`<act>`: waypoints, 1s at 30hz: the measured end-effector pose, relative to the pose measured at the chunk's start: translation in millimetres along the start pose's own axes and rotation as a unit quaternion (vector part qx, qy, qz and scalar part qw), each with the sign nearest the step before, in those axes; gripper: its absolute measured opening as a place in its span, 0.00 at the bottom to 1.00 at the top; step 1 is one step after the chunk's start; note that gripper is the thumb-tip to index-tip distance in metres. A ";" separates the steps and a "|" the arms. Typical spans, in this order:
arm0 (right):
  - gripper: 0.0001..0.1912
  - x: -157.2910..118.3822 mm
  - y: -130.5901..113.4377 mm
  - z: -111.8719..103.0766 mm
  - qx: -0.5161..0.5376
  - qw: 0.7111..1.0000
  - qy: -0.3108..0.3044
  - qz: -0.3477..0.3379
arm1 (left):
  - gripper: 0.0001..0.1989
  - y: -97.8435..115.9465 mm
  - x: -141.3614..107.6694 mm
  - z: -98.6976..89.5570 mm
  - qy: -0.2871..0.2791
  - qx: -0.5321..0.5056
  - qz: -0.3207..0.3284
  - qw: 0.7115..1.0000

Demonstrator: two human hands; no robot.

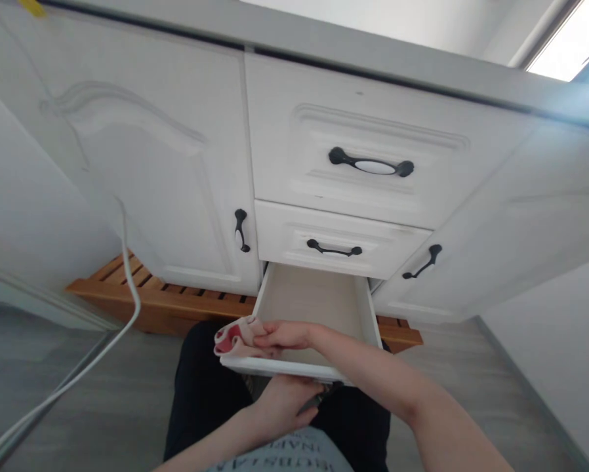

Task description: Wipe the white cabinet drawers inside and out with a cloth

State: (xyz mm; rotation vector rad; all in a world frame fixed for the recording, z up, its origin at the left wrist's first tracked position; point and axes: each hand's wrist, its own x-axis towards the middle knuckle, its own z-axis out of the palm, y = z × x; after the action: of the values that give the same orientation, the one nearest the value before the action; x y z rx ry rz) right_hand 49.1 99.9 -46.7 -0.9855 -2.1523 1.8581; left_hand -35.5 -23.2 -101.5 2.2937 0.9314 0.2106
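A bottom drawer [314, 295] is pulled out towards me, and its pale inside shows. My right hand [287, 334] reaches over it from the right, closed on a pink-and-red cloth [243, 335] bunched at the drawer's front left corner. The cloth lies against the front panel's top edge and left side wall. Below, my left hand [284, 401] is at the outer face of the drawer front, fingers curled around its dark handle [332, 388]. That grip is partly hidden.
Two closed drawers with black handles [370, 164] sit above, between closed cabinet doors [151, 170]. A wooden slatted platform [166, 301] runs along the cabinet's base. A white cable [130, 282] hangs at left. My legs [196, 387] are under the open drawer.
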 end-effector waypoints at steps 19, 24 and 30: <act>0.29 -84.2 -1.8 -2.6 -0.269 0.962 0.010 0.044 | 0.25 -15.7 8.9 17.6 -0.089 0.042 -0.048 0.994; 0.18 -199.3 24.9 3.2 -0.333 0.884 0.250 0.210 | 0.27 -15.3 9.9 15.5 -0.052 0.023 -0.019 0.998; 0.27 -292.8 75.4 30.8 -0.375 0.756 0.487 0.226 | 0.18 -9.1 6.7 7.9 -0.004 0.054 -0.017 0.998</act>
State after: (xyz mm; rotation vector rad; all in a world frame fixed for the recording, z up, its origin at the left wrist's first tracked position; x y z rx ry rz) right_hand 290.5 -84.1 -33.0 -2.1236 -1.9224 0.1557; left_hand -32.8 -17.9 -113.9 2.3738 0.9984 0.1401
